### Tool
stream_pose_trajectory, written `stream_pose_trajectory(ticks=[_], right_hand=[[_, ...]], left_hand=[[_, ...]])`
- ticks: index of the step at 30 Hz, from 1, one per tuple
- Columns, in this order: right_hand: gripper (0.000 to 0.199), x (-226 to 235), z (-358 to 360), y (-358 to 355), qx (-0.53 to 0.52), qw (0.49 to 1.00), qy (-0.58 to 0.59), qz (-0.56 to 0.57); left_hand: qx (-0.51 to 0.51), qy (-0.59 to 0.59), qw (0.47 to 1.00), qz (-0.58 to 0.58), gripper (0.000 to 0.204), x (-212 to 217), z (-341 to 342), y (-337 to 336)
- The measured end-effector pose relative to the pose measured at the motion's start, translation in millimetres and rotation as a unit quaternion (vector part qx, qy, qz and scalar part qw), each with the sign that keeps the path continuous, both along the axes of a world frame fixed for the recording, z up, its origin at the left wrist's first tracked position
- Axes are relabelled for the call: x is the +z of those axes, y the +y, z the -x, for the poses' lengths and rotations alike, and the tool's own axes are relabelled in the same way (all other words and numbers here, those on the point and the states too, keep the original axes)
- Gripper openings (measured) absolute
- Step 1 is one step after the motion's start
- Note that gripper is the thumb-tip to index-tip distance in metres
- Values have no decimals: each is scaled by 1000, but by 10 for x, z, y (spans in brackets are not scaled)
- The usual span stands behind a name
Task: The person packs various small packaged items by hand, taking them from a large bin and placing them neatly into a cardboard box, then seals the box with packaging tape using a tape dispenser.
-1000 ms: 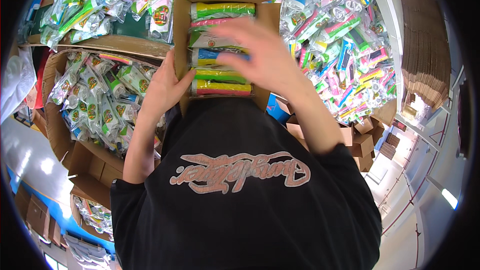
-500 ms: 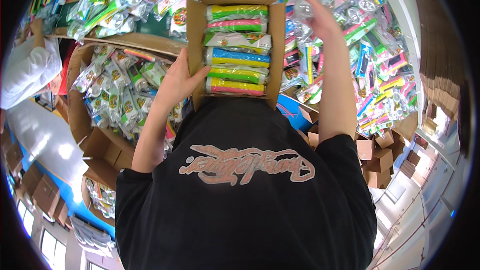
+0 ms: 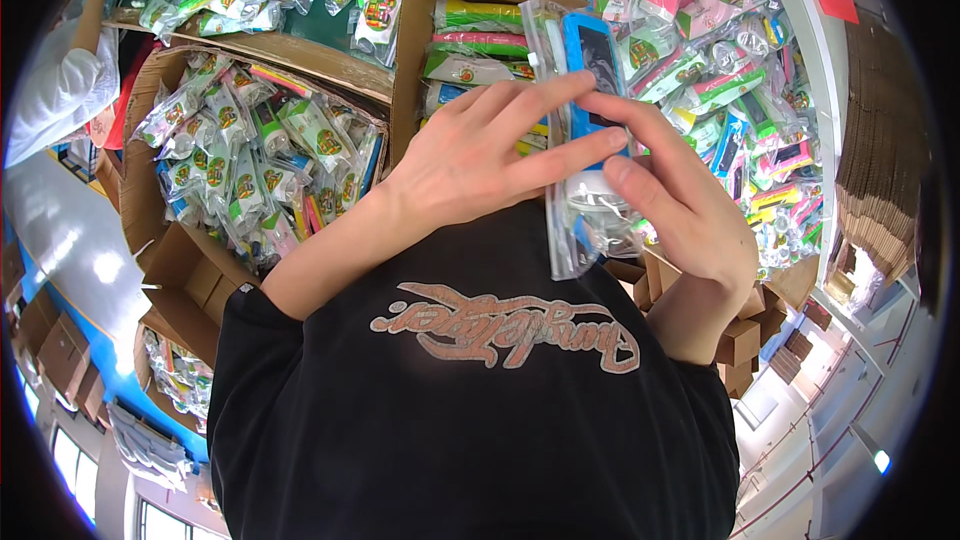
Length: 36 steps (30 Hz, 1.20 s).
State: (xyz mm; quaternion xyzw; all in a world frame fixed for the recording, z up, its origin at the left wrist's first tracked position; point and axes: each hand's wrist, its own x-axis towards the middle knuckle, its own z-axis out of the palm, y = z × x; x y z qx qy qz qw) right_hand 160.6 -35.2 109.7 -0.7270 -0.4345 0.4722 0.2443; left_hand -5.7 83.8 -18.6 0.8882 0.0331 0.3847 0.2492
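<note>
A clear zip bag [image 3: 556, 170] holds a blue piece with a dark panel and a clear round plastic part at its lower end. My right hand [image 3: 690, 190] grips the bag's right side between thumb and fingers. Across its front lie the spread fingers of my left hand [image 3: 485, 145], touching the plastic. Behind and to the left stands an open cardboard box [image 3: 408, 65], holding a stack of bagged yellow, pink, green and blue items [image 3: 480, 18]. My left hand and the bag hide the lower part of that stack.
Many similar bagged items [image 3: 700, 70] are heaped at the back and right. A large carton [image 3: 150, 155] full of bags stands at the left, with an open small box [image 3: 195, 275] before it. Flattened cardboard [image 3: 880, 130] is stacked far right; another person's sleeve [image 3: 60, 100] shows far left.
My right hand has come from the heap to the box with the blue bagged item. My left hand has left the box's side and moved right onto the bag.
</note>
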Motion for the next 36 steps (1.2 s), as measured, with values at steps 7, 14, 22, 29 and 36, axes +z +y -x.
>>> stream_pose_trajectory(ticks=[7, 14, 22, 29, 36], right_hand=[[57, -198, 70, 236, 181, 882, -366, -233], [41, -802, 115, 748, 197, 940, -228, -162], [34, -1157, 104, 1236, 231, 851, -470, -47], [31, -1552, 235, 1248, 243, 812, -529, 33], [37, -1611, -56, 1408, 271, 878, -393, 43]], left_hand=[[-82, -108, 950, 282, 59, -159, 131, 143], [49, -22, 763, 644, 73, -339, 549, 296], [234, 151, 889, 364, 91, -936, 464, 334], [155, 157, 873, 435, 62, -991, 443, 315], [147, 186, 858, 456, 55, -966, 507, 354]])
